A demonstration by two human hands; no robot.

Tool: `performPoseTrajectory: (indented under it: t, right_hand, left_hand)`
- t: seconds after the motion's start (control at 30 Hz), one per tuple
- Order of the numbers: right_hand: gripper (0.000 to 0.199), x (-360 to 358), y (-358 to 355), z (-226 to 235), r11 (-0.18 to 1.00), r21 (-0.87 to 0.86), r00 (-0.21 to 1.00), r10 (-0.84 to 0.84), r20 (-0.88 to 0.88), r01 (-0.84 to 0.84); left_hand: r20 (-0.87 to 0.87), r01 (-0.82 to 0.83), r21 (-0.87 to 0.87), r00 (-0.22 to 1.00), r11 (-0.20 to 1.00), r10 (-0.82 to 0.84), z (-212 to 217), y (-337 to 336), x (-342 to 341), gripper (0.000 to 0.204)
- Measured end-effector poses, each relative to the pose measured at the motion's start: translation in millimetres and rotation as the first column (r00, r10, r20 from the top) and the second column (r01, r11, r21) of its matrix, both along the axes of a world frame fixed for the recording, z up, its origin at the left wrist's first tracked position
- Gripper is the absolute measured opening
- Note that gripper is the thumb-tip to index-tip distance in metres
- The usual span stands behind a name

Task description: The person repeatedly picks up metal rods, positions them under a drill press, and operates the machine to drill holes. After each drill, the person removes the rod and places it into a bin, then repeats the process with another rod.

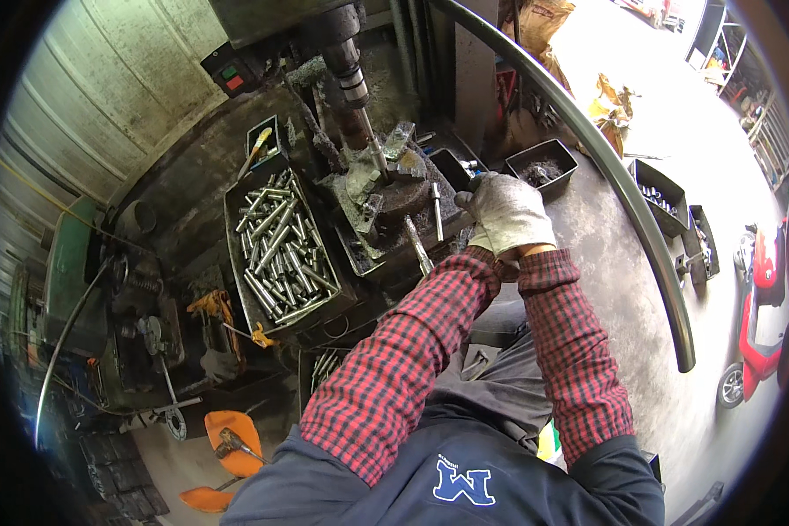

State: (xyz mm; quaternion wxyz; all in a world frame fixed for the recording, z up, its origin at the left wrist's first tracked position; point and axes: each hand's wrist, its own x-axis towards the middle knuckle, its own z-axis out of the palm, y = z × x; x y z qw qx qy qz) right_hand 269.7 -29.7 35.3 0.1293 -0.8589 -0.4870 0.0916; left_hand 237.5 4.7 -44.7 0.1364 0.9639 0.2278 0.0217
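A worker's gloved right hand (515, 210) largely hides the left hand (486, 237); what lies between the fingers cannot be made out; the left checked sleeve (403, 351) blocks part of the metal rods (324, 365) below it; the drill press (276, 21) is cut off by the top edge; a red scooter (763, 361) slips out past the right rim; a jumble of goods (752, 105), upper right, is too small to tell.
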Motion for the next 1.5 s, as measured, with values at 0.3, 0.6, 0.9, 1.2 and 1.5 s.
performPoseTrajectory:
  t: [0.3,0.6,0.9,1.2,1.5]
  right_hand:
    - [0.053,-13.5,-3.0,11.9,0.999,-0.006,0.999,-0.046,-0.017,0.046]
    - [0.056,-14.5,-1.8,3.6,0.999,0.023,0.999,-0.043,0.032,0.043]
    - [0.049,-12.4,2.6,0.6,0.999,-0.012,0.999,-0.040,0.033,0.041]
    - [0.052,-14.4,0.2,3.4,1.000,-0.003,0.999,-0.024,0.033,0.024]
    - [0.056,-10.2,3.6,-2.8,0.999,-0.013,0.999,-0.033,0.043,0.034]
  left_hand:
    - [-0.009,-0.003,-0.011,1.000,1.000,0.003,1.4,-1.6,-2.7,0.028]
    - [-0.003,-0.015,-0.024,1.000,1.000,0.015,-0.8,0.6,-6.1,0.027]
    - [-0.008,-0.013,-0.031,1.000,0.999,0.013,2.0,-0.4,-6.9,0.027]
    - [-0.010,-0.011,-0.030,1.000,0.999,0.010,2.8,-2.3,-8.8,0.027]
    - [-0.017,-0.006,-0.023,1.000,1.000,0.006,2.9,-1.0,-6.5,0.028]
